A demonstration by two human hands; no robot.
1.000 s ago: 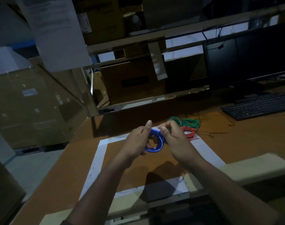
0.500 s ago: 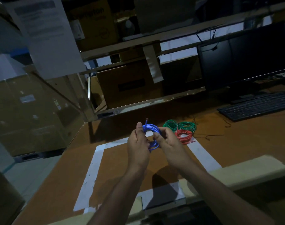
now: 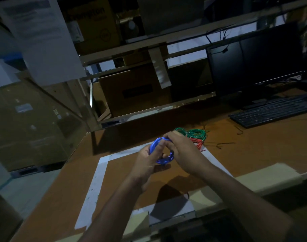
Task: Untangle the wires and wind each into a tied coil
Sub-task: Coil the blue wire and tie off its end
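Both hands are curled round the small blue plastic-coated wire coil [image 3: 160,151], held above the brown desk [image 3: 254,154]: left hand [image 3: 145,161] grips its near side, right hand [image 3: 182,151] pinches the top. I'd keep the loops squeezed flat while tucking the end. Green wire coils [image 3: 197,134] and a red wire coil [image 3: 197,143] lie just behind.

We see a dim stockroom workstation: brown cardboard boxes [image 3: 135,89] stacked on metal shelving [image 3: 149,48], and a black monitor [image 3: 254,60] with a black keyboard [image 3: 273,112] on the orange-brown table [image 3: 254,151].
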